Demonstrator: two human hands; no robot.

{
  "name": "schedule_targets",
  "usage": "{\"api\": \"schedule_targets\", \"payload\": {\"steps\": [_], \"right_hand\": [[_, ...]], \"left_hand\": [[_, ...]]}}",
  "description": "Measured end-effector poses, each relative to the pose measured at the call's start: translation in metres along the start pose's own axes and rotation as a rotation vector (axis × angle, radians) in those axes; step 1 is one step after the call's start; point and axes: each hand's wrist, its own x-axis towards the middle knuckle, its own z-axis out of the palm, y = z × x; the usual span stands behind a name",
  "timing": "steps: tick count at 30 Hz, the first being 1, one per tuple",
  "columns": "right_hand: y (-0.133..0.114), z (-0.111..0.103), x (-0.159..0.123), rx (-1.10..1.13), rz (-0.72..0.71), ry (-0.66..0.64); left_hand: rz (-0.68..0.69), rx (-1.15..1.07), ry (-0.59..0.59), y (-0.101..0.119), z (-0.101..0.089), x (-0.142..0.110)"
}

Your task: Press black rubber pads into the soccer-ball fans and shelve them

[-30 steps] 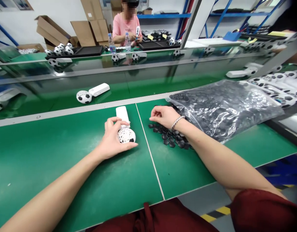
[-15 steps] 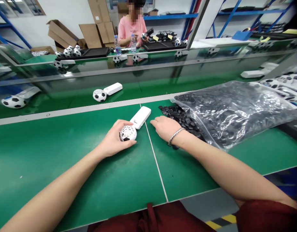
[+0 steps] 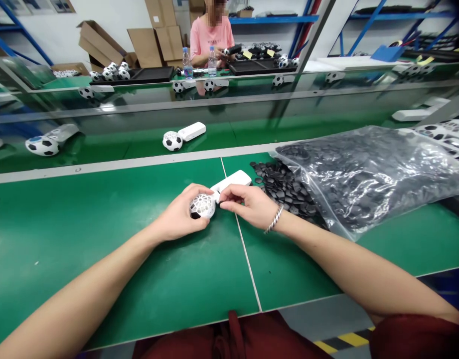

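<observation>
A white handheld fan with a soccer-ball head [image 3: 202, 206] lies on the green bench in front of me. My left hand [image 3: 180, 213] is curled around the left side of the ball head, thumb below and fingers above. The fan's white handle [image 3: 234, 180] points away to the upper right. Fingertips pinched together, my right hand [image 3: 247, 203] is just right of the ball, in front of the handle. A small black piece seems to be between those fingertips, mostly hidden. Behind the right wrist spreads a pile of black pieces [image 3: 283, 187].
A clear plastic bag [image 3: 367, 174] of black pieces lies to the right, beside the pile. Beyond the bench's pale edge strip, another soccer-ball fan [image 3: 173, 141] rests on the green belt. Across it a co-worker in a pink shirt [image 3: 211, 37] handles a part.
My right hand has left the black pile and moved left to the fan, fingers now pinched. My left hand keeps its hold on the ball. Fans on the belt have shifted right.
</observation>
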Motion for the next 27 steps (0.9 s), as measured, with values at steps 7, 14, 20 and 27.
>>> {"api": "schedule_targets", "payload": {"steps": [7,14,20,27], "right_hand": [[0.006,0.012,-0.001,0.256,0.106,-0.07],[0.006,0.015,0.0,0.083,0.018,-0.013],[0.008,0.021,-0.001,0.061,0.035,0.065],[0.015,0.022,0.003,0.104,0.113,0.12]], "left_hand": [[0.006,-0.013,0.014,-0.001,0.003,-0.001],[0.014,-0.032,0.045,0.0,0.004,0.0],[0.0,-0.061,0.106,0.004,0.009,0.0],[0.025,-0.054,0.139,0.004,0.013,0.001]]}}
